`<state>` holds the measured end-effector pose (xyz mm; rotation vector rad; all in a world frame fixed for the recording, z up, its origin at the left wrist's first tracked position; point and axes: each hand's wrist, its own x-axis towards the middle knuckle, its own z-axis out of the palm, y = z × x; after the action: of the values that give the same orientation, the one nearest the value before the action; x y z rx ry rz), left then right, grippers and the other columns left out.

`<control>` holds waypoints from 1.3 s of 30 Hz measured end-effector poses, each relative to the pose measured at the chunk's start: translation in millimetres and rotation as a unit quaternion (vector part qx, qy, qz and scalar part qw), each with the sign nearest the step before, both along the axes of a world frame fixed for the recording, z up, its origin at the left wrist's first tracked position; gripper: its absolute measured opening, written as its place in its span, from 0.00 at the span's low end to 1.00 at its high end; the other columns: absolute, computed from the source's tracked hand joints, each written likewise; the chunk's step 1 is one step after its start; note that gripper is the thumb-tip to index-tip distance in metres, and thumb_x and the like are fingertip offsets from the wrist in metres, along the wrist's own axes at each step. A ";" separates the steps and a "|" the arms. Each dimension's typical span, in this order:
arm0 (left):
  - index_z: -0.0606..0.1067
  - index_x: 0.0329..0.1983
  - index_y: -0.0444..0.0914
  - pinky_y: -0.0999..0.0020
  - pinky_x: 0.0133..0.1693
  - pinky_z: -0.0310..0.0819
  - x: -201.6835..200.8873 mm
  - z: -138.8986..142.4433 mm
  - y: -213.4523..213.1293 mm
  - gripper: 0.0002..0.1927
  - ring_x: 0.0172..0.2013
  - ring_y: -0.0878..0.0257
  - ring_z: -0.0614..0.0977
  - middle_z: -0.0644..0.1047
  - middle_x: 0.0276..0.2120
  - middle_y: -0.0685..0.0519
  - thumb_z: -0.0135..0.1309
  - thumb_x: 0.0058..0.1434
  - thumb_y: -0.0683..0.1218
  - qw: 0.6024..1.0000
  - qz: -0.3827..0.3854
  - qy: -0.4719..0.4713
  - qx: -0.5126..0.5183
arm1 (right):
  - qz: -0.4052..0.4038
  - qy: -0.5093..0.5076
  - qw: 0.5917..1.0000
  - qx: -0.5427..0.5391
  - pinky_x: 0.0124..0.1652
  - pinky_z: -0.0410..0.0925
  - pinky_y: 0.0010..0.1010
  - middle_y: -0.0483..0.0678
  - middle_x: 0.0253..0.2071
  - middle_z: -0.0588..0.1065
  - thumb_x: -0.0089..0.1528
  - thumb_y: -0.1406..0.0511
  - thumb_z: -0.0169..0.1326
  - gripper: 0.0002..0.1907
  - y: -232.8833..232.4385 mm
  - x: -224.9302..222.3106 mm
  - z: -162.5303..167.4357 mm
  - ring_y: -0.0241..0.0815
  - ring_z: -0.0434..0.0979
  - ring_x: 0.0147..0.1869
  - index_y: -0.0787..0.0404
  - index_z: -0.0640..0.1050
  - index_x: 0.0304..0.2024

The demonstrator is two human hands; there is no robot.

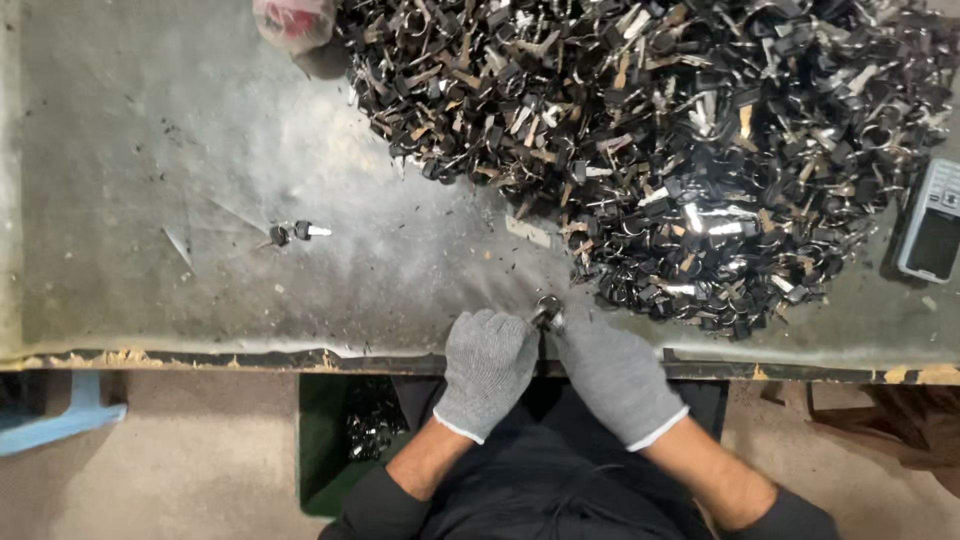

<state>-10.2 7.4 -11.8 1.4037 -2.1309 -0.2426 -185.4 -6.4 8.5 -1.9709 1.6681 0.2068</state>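
Note:
Both of my hands wear grey knit gloves and meet at the table's near edge. My left hand (487,368) and my right hand (615,378) pinch a small bunch of keys on a ring (548,313) between their fingertips. A big heap of black-headed keys and key rings (690,130) covers the far right of the grey tabletop (150,150), its near edge just beyond my right hand. Two loose keys (297,233) lie apart on the table to the left.
A grey phone-like device (935,222) lies at the right edge. A pink plastic bag (293,22) sits at the top left of the heap. Below the table stands a green bin (322,440) holding keys, and a blue object (60,415) at left.

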 end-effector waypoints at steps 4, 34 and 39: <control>0.74 0.29 0.42 0.54 0.33 0.66 4.4 14.5 0.0 0.07 0.31 0.53 0.77 0.74 0.25 0.52 0.63 0.55 0.42 0.999 -0.003 0.018 0.038 | 0.067 -0.063 0.988 -0.126 0.27 0.75 0.38 0.54 0.34 0.78 0.65 0.62 0.51 0.13 2.2 -1.8 2.4 0.49 0.83 0.31 0.62 0.69 0.48; 0.76 0.48 0.40 0.57 0.44 0.74 -13.3 26.3 -10.3 0.17 0.39 0.53 0.81 0.80 0.34 0.50 0.59 0.53 0.41 0.994 -0.013 -0.059 0.086 | -0.072 -0.193 0.958 -0.200 0.32 0.75 0.37 0.56 0.39 0.78 0.63 0.63 0.62 0.14 11.0 -24.3 -17.6 0.48 0.82 0.36 0.62 0.75 0.46; 0.76 0.49 0.40 0.58 0.35 0.75 -2.8 16.3 -20.5 0.20 0.33 0.56 0.84 0.82 0.31 0.55 0.64 0.54 0.49 0.954 0.104 0.060 0.275 | -0.094 -0.220 0.969 -0.057 0.25 0.76 0.35 0.57 0.38 0.79 0.63 0.61 0.56 0.23 23.0 -9.1 -5.7 0.49 0.84 0.30 0.64 0.69 0.57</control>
<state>-13.1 -13.1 4.5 1.8496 -1.8702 -0.8656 -194.5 16.5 2.8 -1.7590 1.5784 -0.3792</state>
